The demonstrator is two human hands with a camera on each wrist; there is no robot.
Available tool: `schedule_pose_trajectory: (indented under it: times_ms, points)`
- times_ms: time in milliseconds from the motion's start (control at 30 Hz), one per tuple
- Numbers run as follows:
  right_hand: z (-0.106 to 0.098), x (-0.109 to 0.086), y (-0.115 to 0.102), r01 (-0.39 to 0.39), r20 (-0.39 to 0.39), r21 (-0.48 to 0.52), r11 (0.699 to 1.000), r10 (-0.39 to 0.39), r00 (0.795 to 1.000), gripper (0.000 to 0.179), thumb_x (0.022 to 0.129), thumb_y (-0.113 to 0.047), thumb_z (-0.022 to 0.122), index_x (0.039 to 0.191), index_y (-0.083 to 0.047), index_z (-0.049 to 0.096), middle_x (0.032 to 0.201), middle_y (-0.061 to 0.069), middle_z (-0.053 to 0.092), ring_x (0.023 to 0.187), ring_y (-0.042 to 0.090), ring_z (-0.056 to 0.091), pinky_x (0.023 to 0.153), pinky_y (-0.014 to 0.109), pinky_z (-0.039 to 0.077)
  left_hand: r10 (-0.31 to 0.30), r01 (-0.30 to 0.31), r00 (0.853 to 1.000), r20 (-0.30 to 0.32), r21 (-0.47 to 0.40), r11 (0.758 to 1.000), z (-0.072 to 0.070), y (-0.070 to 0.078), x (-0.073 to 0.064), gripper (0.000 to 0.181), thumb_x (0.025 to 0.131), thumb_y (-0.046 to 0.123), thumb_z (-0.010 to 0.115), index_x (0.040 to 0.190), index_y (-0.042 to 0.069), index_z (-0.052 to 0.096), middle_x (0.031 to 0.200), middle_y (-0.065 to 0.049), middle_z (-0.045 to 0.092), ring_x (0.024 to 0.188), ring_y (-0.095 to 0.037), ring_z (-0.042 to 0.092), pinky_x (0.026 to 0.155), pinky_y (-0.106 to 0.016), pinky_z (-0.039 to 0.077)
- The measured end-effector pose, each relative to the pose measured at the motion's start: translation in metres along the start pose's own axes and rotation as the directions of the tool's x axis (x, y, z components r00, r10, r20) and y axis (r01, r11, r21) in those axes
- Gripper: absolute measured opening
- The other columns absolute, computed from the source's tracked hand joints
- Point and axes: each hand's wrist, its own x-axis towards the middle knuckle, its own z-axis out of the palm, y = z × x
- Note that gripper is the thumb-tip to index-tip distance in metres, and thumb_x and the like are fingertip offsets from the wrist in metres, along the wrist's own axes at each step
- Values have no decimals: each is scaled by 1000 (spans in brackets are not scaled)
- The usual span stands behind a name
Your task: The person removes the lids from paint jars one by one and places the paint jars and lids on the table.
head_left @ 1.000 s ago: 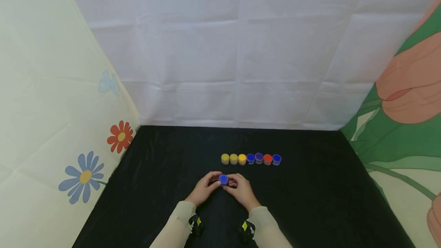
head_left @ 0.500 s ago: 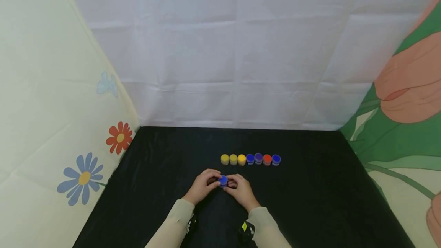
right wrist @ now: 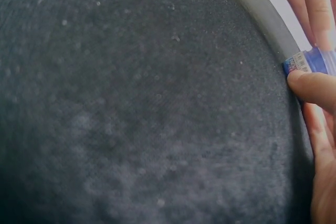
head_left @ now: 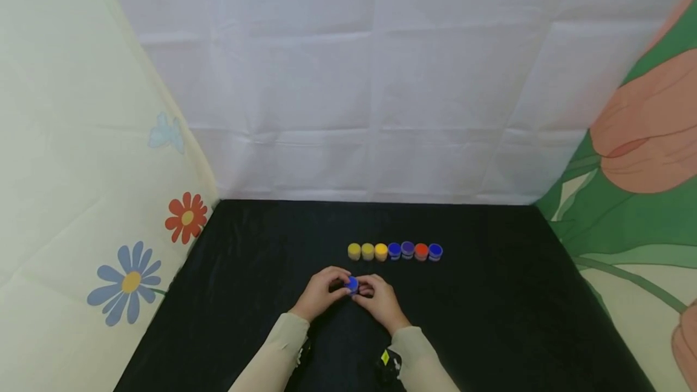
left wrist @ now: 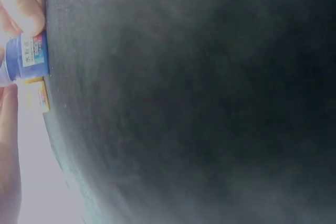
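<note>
Between my two hands stands a small blue paint pot (head_left: 352,285), close to the black cloth in front of me. Its printed label (left wrist: 32,51) faces the left wrist camera. My right hand (head_left: 383,302) grips the labelled body, with the thumb (right wrist: 298,80) on the label. The left hand (head_left: 320,293) pinches the pot at its lid end, fingers and thumb on either side. Whether the lid is loose cannot be made out.
Behind the hands, a straight row of several paint pots has yellow ones (head_left: 368,251) on the left, then blue, purple (head_left: 408,250), red (head_left: 421,251) and blue (head_left: 435,251). Black cloth (head_left: 490,307) covers the table; a white sheet (head_left: 327,107) hangs behind.
My left hand and forearm have turned slightly and shifted a little left, its fingers now further over the pot's top. The right hand keeps its hold; the row stays in place.
</note>
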Motion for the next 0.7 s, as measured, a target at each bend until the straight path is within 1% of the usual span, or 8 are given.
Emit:
schedule_pose_trajectory:
  times_ms: [100,267,500,633,700]
  points:
    - [0,0,0,1,3,-3,1000,-1,1000,29,83,3,80,111,4,70,100,9,62,91,24,67,84,32,58,0,0,1000,8,18,1000,2,1,0,10,90,2,75,99,5,70,117,-10,67,109,-26,65,96,-35,54]
    - [0,0,0,6,0,-10,1000,-6,1000,28,84,3,79,111,4,70,100,8,62,91,24,67,84,33,58,21,-22,1000,20,44,999,3,4,1,9,91,2,74,96,6,68,118,-11,67,109,-27,66,94,-36,55]
    - [0,0,0,13,-5,-22,1000,-13,1000,27,84,3,79,110,4,70,99,8,62,91,24,67,85,35,58,45,-47,999,18,79,996,4,3,1,7,91,3,74,94,6,69,118,-11,68,107,-25,66,92,-36,56]
    - [1,0,-1,15,-10,-21,1000,-15,1000,27,84,3,79,110,4,70,99,8,62,90,25,67,85,35,58,34,-34,999,-6,50,998,5,3,1,7,92,4,74,94,7,68,116,-10,67,106,-25,66,92,-36,56]
    - [1,0,-1,17,-10,-23,1000,-17,1000,27,84,2,79,110,4,70,98,7,62,90,25,67,85,35,58,17,-16,1000,-25,23,1000,5,2,0,7,92,5,73,94,7,67,116,-10,67,105,-26,65,92,-37,56]
